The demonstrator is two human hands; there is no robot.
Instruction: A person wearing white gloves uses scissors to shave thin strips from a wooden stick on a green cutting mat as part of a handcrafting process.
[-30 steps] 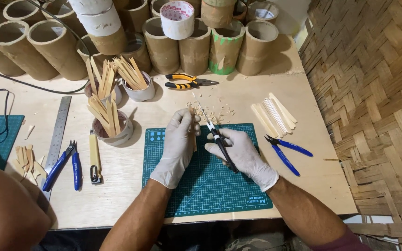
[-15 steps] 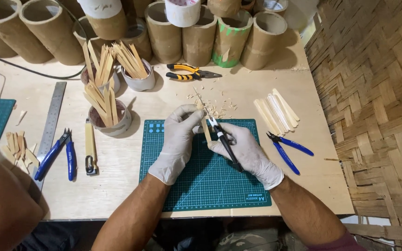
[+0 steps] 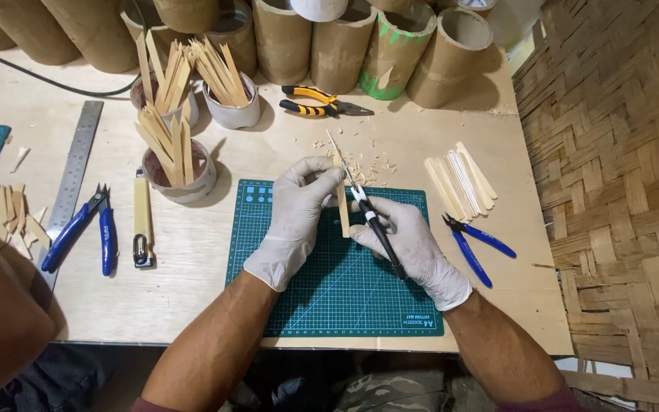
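A thin wooden stick (image 3: pixel 342 210) is pinched upright between the fingers of the gloved left hand (image 3: pixel 299 214), over the upper edge of a green cutting mat (image 3: pixel 322 290) laid on the bench (image 3: pixel 192 252). The gloved right hand (image 3: pixel 409 244) is closed around a black-handled tool (image 3: pixel 371 221), whose slim metal tip is angled up past the top of the stick. Pale shavings (image 3: pixel 364 164) are scattered on the bench just beyond the mat. A row of flat sticks (image 3: pixel 459 179) is laid to the right, with blue-handled cutters (image 3: pixel 476 246) just beside them. To the left are seen two cups (image 3: pixel 188 179) filled with sticks, a second blue pair of cutters (image 3: pixel 81 229), a steel ruler (image 3: pixel 74 172) and a utility knife (image 3: pixel 142 221). Yellow-handled pliers (image 3: pixel 318 101) are laid before a row of cardboard tubes (image 3: pixel 390 53).
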